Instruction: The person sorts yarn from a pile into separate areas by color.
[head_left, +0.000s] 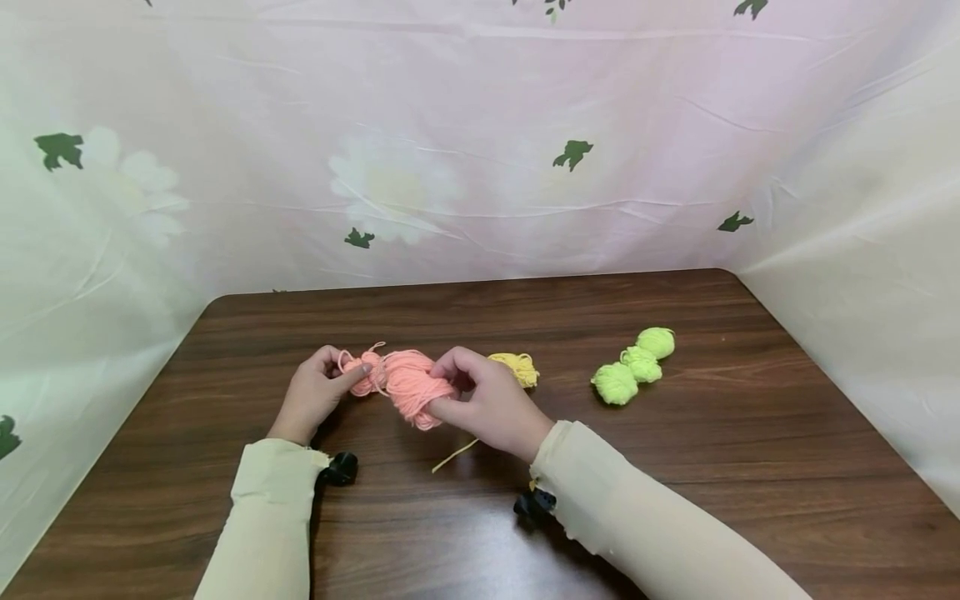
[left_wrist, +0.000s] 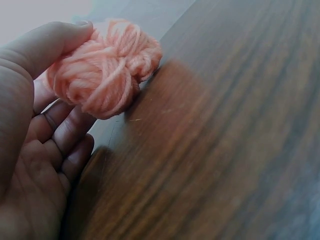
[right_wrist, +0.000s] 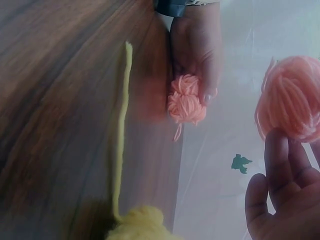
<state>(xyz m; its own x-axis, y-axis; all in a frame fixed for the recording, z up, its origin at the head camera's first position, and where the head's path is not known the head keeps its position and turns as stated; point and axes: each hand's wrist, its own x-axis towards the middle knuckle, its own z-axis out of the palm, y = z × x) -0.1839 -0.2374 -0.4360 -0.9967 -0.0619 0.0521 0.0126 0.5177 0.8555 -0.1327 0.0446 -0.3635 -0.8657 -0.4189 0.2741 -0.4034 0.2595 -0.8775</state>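
Note:
My left hand (head_left: 311,396) pinches a small salmon-pink yarn bundle (head_left: 363,375) between thumb and fingers. Two rounded lobes of that bundle (left_wrist: 100,75) show in the left wrist view. A larger salmon-pink yarn bundle (head_left: 412,387), held by my right hand (head_left: 498,404), overlaps it in the head view. In the right wrist view, a gap shows between the large bundle (right_wrist: 290,95) and the small bundle (right_wrist: 187,105). Behind my right hand lies yellow yarn (head_left: 519,368), partly hidden; its loose yellow strand (right_wrist: 122,120) stretches across the table.
On the right of the brown wooden table (head_left: 675,517) lies a lime-green yarn bundle (head_left: 641,365) of three lobes. A pale floral cloth (head_left: 465,108) hangs behind the table and along both sides. Black devices sit at both wrists.

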